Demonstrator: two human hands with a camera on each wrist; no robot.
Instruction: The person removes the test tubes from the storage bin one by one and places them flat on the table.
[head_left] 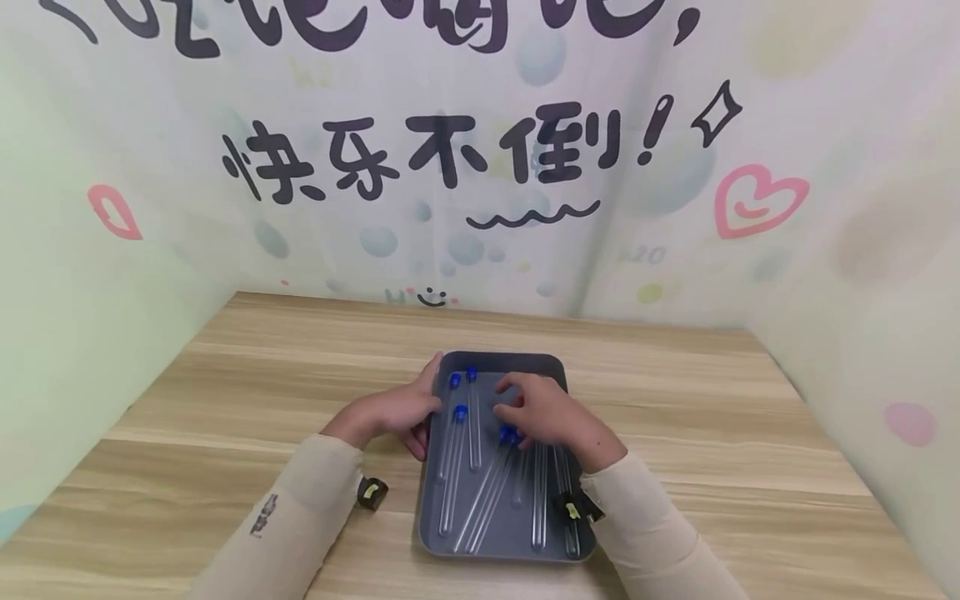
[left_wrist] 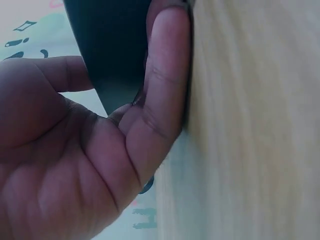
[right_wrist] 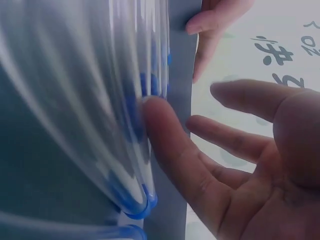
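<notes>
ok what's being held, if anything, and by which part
The left hand grips the gray tray by its left side; the right hand appears to hold nothing.

The head view looks forward and down from behind the left hand (head_left: 401, 408) and right hand (head_left: 546, 410); wrist views face each closely; all share the grey rectangular tray (head_left: 489, 433).
</notes>
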